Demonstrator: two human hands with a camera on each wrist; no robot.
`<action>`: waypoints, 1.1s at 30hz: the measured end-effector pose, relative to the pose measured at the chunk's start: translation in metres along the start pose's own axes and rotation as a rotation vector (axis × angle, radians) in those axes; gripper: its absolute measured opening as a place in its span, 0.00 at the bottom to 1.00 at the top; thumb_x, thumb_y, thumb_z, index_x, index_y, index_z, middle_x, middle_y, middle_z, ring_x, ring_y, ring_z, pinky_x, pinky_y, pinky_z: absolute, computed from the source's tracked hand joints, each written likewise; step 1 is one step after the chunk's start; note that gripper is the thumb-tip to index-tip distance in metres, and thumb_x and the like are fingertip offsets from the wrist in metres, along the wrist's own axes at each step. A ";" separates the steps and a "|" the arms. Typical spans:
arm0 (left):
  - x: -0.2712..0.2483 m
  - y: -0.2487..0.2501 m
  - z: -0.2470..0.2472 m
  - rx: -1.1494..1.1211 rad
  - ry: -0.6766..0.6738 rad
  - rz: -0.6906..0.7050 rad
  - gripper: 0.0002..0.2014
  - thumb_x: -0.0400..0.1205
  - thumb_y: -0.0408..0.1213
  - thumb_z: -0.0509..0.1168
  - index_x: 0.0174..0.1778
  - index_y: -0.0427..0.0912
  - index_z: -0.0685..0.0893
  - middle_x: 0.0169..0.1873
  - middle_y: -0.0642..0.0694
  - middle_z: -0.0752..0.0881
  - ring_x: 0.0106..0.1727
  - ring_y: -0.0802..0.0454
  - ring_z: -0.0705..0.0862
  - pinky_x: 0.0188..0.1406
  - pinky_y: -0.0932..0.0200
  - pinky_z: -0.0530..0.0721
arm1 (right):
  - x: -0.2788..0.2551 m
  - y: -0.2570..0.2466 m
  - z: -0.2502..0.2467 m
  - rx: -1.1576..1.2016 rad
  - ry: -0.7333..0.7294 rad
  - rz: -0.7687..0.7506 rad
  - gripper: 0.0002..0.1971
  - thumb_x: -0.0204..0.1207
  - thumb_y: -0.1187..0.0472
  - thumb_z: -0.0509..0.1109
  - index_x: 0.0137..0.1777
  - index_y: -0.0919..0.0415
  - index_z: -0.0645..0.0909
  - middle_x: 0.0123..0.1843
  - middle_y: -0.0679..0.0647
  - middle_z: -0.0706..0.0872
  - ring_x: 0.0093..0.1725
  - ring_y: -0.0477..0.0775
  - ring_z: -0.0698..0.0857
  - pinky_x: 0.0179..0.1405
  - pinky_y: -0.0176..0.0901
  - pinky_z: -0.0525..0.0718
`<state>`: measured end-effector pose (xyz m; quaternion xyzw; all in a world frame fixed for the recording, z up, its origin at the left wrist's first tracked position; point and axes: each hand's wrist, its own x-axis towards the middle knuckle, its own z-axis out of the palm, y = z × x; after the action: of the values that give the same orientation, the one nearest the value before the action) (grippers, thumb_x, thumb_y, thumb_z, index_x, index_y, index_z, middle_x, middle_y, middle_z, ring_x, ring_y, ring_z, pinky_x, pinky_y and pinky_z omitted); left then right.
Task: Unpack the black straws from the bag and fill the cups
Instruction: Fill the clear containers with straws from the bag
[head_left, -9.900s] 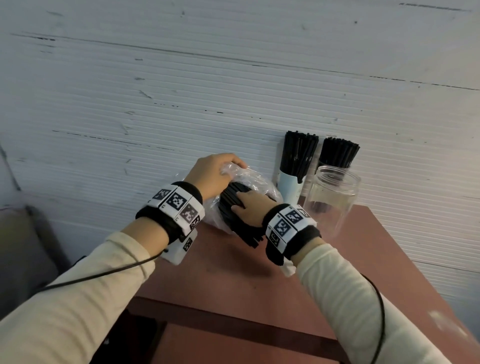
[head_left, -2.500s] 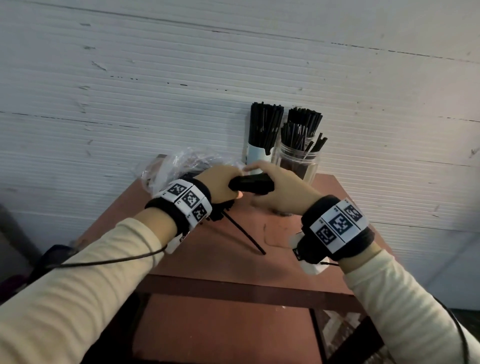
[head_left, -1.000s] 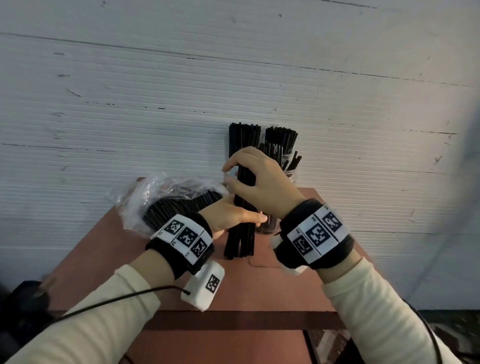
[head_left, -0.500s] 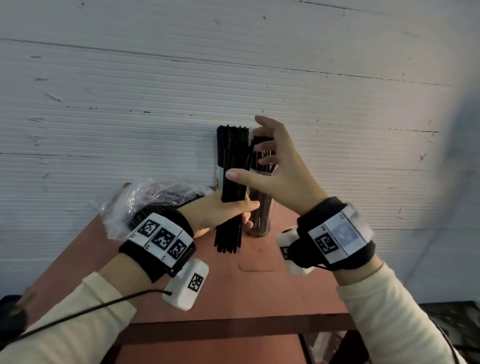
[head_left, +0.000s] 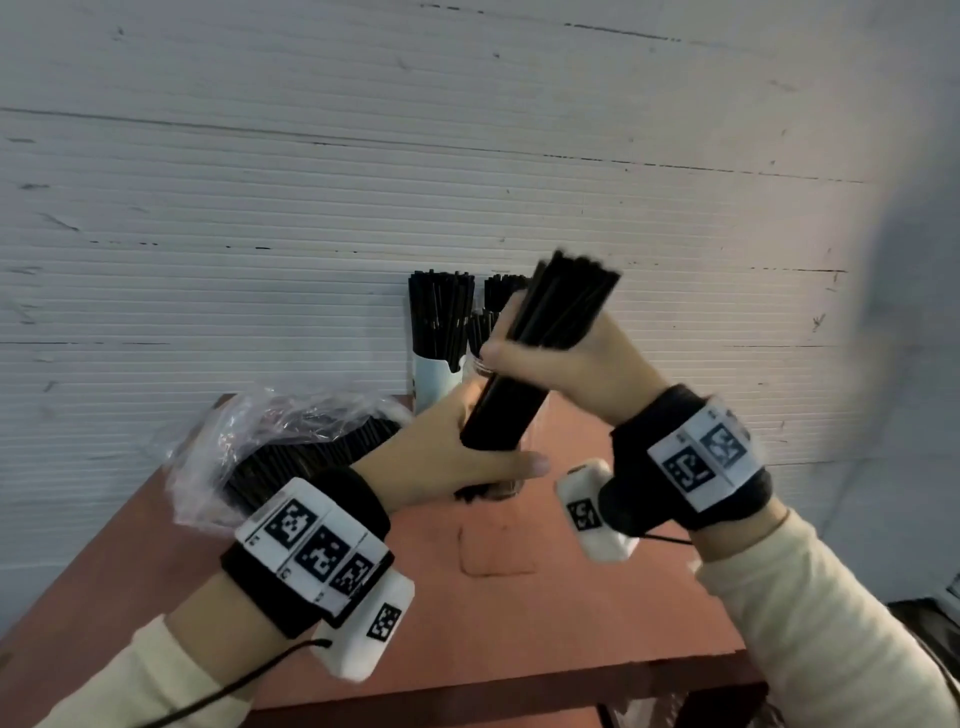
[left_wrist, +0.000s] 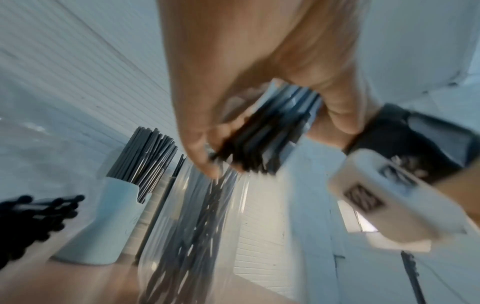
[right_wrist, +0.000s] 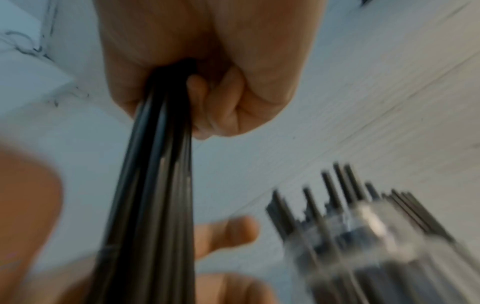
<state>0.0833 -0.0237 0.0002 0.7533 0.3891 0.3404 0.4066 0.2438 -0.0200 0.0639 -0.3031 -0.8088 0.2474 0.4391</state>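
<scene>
The tabletop (head_left: 519, 613) was a reddish-brown slab pushed against a white ribbed wall (head_left: 260, 182), its near edge running across at 6 o'clock. At about 10 o'clock on it lay a crumpled clear plastic bag (head_left: 218, 457) with black straws (head_left: 291, 462) inside, lying on their sides. At 12 o'clock, close to the wall, stood a pale cup (head_left: 434, 379) packed with upright black straws, and just beside it toward 1 o'clock a clear jar (left_wrist: 187, 236) also holding black straws. A faint rectangular mark (head_left: 496, 551) showed on the bare surface near the middle.
</scene>
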 end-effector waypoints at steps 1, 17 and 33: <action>0.005 -0.001 0.001 -0.001 0.137 0.024 0.31 0.68 0.47 0.81 0.62 0.57 0.71 0.53 0.50 0.86 0.51 0.63 0.86 0.46 0.68 0.83 | 0.006 -0.002 -0.010 0.029 0.100 -0.013 0.06 0.74 0.69 0.74 0.38 0.62 0.82 0.31 0.42 0.83 0.33 0.39 0.82 0.35 0.28 0.78; 0.079 -0.041 -0.008 -0.067 0.230 -0.058 0.44 0.66 0.39 0.83 0.76 0.47 0.67 0.59 0.59 0.82 0.56 0.70 0.80 0.48 0.74 0.76 | 0.082 0.029 -0.075 0.019 0.512 0.171 0.05 0.69 0.65 0.74 0.39 0.63 0.80 0.30 0.53 0.80 0.29 0.50 0.78 0.22 0.36 0.71; 0.078 -0.036 -0.012 0.075 0.198 -0.073 0.41 0.68 0.45 0.81 0.74 0.50 0.68 0.59 0.59 0.81 0.56 0.68 0.78 0.46 0.76 0.69 | 0.092 0.017 -0.068 0.026 0.458 0.134 0.05 0.66 0.62 0.73 0.35 0.60 0.78 0.35 0.57 0.81 0.35 0.56 0.79 0.26 0.40 0.71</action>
<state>0.0987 0.0609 -0.0114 0.7159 0.4671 0.3832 0.3500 0.2674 0.0663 0.1379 -0.3984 -0.6631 0.2111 0.5975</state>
